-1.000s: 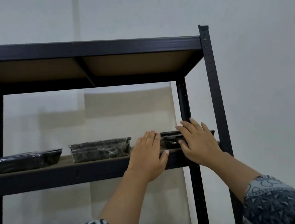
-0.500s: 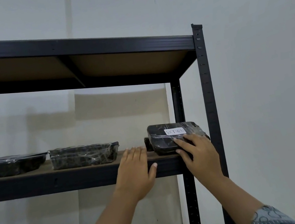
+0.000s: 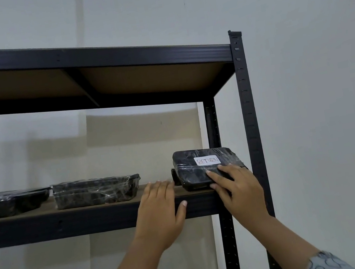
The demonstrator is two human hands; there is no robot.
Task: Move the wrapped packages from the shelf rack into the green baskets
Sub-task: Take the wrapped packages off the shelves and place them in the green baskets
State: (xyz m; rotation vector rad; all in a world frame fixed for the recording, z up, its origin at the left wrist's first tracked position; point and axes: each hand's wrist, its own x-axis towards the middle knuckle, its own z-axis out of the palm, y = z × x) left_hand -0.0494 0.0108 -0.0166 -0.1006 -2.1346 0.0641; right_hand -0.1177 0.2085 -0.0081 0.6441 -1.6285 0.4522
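Black wrapped package labelled RETURN [image 3: 191, 175]: tilted up on shelf rack [image 3: 250, 121] board, near end gripped by right hand [image 3: 236, 192], fingers over top, thumb at front edge. Left hand [image 3: 159, 211]: flat, fingers straight, resting on board edge just beside. Two further wrapped packages [image 3: 96, 193] left of left hand.

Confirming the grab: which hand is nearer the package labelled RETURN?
Right. The right hand grips the tilted RETURN package at its lower right corner; the left hand rests on the shelf edge, just to its left.

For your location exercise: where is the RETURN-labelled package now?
In the head view, the RETURN-labelled package stands tilted at the shelf's right end, held by the right hand.
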